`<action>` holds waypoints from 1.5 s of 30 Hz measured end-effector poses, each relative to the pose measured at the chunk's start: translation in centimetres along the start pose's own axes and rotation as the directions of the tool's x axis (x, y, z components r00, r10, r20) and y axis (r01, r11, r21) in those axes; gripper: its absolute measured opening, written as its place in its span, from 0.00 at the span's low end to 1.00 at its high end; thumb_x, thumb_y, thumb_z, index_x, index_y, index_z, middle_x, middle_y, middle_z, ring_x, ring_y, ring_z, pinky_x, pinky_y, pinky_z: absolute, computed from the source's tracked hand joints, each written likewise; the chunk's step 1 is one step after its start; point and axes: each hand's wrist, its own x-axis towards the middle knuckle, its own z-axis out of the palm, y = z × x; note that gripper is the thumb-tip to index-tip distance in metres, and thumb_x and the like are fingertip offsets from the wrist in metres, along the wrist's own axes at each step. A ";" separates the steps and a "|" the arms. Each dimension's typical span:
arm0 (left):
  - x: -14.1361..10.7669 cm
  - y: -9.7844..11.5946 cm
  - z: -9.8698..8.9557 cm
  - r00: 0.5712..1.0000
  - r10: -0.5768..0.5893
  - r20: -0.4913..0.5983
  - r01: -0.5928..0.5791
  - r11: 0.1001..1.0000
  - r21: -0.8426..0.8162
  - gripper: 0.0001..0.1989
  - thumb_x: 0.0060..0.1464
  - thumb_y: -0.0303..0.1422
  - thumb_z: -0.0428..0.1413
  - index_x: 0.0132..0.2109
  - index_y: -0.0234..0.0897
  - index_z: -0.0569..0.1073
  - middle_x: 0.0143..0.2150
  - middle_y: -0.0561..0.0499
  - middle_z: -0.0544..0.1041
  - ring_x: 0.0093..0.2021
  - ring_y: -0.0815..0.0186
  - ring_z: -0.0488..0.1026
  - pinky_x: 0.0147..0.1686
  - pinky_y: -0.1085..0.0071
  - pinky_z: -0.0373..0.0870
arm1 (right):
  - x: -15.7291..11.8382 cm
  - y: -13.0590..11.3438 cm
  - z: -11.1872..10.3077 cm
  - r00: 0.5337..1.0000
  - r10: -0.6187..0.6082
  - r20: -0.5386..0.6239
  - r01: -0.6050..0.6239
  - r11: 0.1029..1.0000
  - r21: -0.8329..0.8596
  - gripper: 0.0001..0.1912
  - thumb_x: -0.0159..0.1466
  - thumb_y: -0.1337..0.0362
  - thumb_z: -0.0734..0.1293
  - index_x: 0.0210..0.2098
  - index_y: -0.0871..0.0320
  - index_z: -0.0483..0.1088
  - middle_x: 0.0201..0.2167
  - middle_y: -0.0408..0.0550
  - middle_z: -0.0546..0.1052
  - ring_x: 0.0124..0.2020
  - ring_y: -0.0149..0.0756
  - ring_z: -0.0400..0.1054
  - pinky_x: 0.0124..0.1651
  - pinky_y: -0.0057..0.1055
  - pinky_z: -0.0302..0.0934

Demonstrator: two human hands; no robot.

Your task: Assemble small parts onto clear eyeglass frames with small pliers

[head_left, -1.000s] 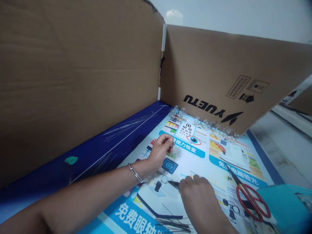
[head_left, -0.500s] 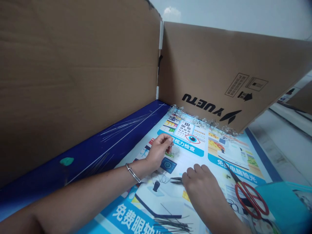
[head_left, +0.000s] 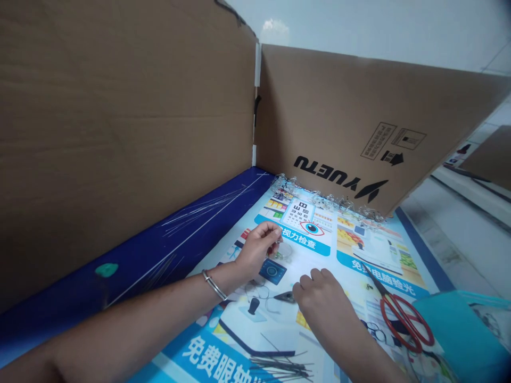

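My left hand (head_left: pixel 257 247) is closed in a pinch above the printed sheet. A small, pale, see-through piece (head_left: pixel 284 250) shows beside its fingertips, too faint to name. Closed around a pair of pliers (head_left: pixel 285 297), my right hand (head_left: pixel 323 300) hides their handles; only the dark pointed jaws stick out to the left. Thin wire loops (head_left: pixel 257 290) lie between the two hands, close to the jaw tips. Below them, several short dark wire pieces (head_left: pixel 281 367) are heaped on the sheet.
Red-handled scissors (head_left: pixel 407 322) lie at the right by a teal item (head_left: pixel 459 324). Clear, tangled small pieces (head_left: pixel 339 205) line the base of the cardboard walls (head_left: pixel 339 122). Long thin wires (head_left: pixel 203 210) rest on the blue surface (head_left: pixel 159 255) at left, near a green lump (head_left: pixel 106 269).
The view has shifted slightly. Both hands keep nearly the same places, and the pliers' jaws, spread before, now look closer together. My left hand still pinches.
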 end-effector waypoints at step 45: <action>-0.5 0.1 0.2 0.986 -0.056 0.154 0.036 0.991 0.129 0.10 0.50 0.37 0.54 0.33 0.34 0.67 0.26 0.55 0.66 0.19 0.79 0.57 0.17 0.80 0.49 | -1.6 -0.1 0.2 0.992 0.121 0.025 -0.122 0.991 0.053 0.06 0.54 0.75 0.63 0.26 0.58 0.68 0.26 0.49 0.70 0.32 0.40 0.60 0.32 0.35 0.44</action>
